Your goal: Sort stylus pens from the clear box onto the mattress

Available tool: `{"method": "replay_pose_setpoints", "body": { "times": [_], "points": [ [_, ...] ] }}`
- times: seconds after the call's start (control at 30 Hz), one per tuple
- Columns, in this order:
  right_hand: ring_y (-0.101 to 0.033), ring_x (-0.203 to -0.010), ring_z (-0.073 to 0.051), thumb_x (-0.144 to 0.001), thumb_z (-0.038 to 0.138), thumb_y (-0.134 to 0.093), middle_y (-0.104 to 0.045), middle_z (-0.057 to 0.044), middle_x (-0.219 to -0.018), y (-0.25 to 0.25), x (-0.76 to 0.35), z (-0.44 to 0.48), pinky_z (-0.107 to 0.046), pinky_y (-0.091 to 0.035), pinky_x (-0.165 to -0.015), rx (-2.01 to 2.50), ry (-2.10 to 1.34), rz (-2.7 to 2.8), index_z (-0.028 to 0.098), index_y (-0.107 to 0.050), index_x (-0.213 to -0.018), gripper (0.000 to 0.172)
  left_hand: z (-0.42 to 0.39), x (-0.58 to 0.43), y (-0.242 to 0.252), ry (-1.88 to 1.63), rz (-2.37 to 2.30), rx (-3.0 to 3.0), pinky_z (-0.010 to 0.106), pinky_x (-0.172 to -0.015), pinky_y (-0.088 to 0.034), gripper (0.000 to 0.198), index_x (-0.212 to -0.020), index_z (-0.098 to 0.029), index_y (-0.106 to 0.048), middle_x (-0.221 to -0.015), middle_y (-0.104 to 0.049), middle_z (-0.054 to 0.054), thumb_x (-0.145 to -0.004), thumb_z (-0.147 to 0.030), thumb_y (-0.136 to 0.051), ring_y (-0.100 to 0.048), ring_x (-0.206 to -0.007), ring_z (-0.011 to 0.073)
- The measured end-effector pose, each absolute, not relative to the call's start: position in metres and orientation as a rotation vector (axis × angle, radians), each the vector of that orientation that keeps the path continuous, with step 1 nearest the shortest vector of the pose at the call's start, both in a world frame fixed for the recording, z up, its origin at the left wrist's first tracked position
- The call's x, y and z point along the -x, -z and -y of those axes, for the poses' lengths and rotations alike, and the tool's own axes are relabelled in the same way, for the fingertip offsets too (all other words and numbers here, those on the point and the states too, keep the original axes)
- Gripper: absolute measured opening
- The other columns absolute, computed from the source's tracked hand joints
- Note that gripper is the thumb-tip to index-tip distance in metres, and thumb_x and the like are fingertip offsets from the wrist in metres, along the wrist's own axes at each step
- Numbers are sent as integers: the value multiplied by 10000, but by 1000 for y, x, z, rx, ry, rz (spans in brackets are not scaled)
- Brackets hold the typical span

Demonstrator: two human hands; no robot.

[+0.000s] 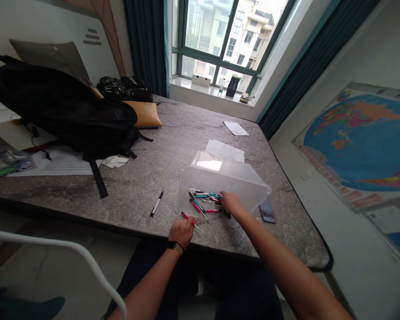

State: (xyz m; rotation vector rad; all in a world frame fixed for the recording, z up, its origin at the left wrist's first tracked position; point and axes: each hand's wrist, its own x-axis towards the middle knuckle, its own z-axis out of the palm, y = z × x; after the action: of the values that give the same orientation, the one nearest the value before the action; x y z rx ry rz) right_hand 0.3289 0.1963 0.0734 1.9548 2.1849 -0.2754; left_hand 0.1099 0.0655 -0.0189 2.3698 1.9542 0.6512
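Observation:
A clear plastic box (216, 178) lies tipped on its side near the table's front edge, its opening toward me. Inside is a loose heap of pens and pen parts (202, 204) in red, teal, black and white. My left hand (182, 231) is just in front of the box, closed on a red pen (188, 217); a thin pale rod sticks out beside its fingers. My right hand (231, 203) reaches into the box at the heap's right side, fingers curled down among the parts, their tips partly hidden. One black-and-white pen (156, 205) lies apart on the left.
A phone (267, 210) lies right of the box. Paper sheets (225, 150) are behind it. At left, a large black backpack (60, 98) covers part of the table, with a tan pouch (146, 114) beside it. A white curved bar (70, 246) stands at lower left.

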Motion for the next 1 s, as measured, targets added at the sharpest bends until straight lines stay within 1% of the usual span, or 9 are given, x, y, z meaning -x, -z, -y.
{"method": "replay_pose_setpoints", "body": {
  "times": [0.1, 0.23, 0.3, 0.43, 0.5, 0.67, 0.8, 0.9, 1.0],
  "points": [
    [-595, -1125, -217, -909, 141, -434, -639, -142, -1226, -71, -336, -198, -256, -414, -908, -2013, 264, -2234, 175, -586, -1261, 385, -66, -110, 19, -642, -1957, -2362, 327, -665, -343, 308, -928, -226, -641, -678, -638, 37, -987, -345, -363, -587, -689, 194],
    [-644, -1006, -226, -855, 116, -501, -704, -146, -1057, -68, -340, -202, -253, -427, -845, -2017, 315, -2236, 155, -695, -1058, 283, -66, -110, 19, -640, -1946, -2360, 332, -664, -342, 313, -922, -226, -640, -677, -639, 36, -988, -348, -359, -588, -691, 196],
    [-655, -968, -228, -845, 136, -533, -718, -138, -996, -67, -338, -203, -253, -432, -824, -2007, 336, -2253, 155, -708, -1011, 242, -66, -110, 19, -645, -1948, -2359, 334, -661, -341, 319, -918, -229, -638, -677, -636, 34, -991, -349, -352, -588, -692, 199],
    [-610, -1078, -201, -931, 183, -424, -668, -130, -1166, -72, -330, -205, -246, -402, -904, -2045, 291, -2361, 161, -630, -1180, 324, -65, -110, 19, -650, -1945, -2351, 333, -652, -334, 323, -915, -230, -635, -682, -633, 35, -992, -349, -346, -587, -691, 200],
    [-596, -1095, -186, -946, 203, -400, -658, -114, -1186, -76, -323, -206, -239, -388, -931, -2025, 302, -2460, 164, -620, -1188, 329, -65, -110, 18, -653, -1937, -2354, 330, -655, -333, 319, -924, -229, -634, -684, -632, 37, -993, -344, -345, -586, -695, 200],
    [-591, -1086, -186, -918, 231, -482, -658, -99, -1183, -76, -295, -211, -239, -391, -930, -1906, 396, -2530, 173, -622, -1190, 311, -64, -110, 16, -650, -1939, -2349, 325, -654, -332, 319, -922, -227, -636, -691, -634, 40, -991, -345, -347, -580, -697, 200],
    [-607, -1061, -212, -878, 207, -542, -681, -111, -1131, -73, -283, -214, -261, -410, -896, -1908, 424, -2475, 179, -662, -1116, 268, -65, -109, 15, -650, -1934, -2346, 326, -662, -337, 307, -931, -230, -642, -690, -637, 37, -985, -343, -361, -580, -700, 198],
    [-605, -1068, -216, -927, 237, -474, -676, -120, -1137, -78, -289, -213, -275, -409, -894, -1969, 404, -2480, 188, -664, -1092, 256, -65, -109, 15, -650, -1926, -2340, 322, -666, -343, 302, -924, -226, -644, -688, -637, 43, -980, -339, -370, -582, -705, 197],
    [-633, -989, -210, -902, 277, -537, -706, -117, -1026, -87, -304, -208, -266, -437, -836, -2111, 676, -2445, 169, -686, -955, 192, -66, -109, 15, -656, -1906, -2330, 318, -660, -348, 298, -918, -226, -647, -693, -637, 51, -975, -329, -373, -580, -706, 199]
  ]
}}
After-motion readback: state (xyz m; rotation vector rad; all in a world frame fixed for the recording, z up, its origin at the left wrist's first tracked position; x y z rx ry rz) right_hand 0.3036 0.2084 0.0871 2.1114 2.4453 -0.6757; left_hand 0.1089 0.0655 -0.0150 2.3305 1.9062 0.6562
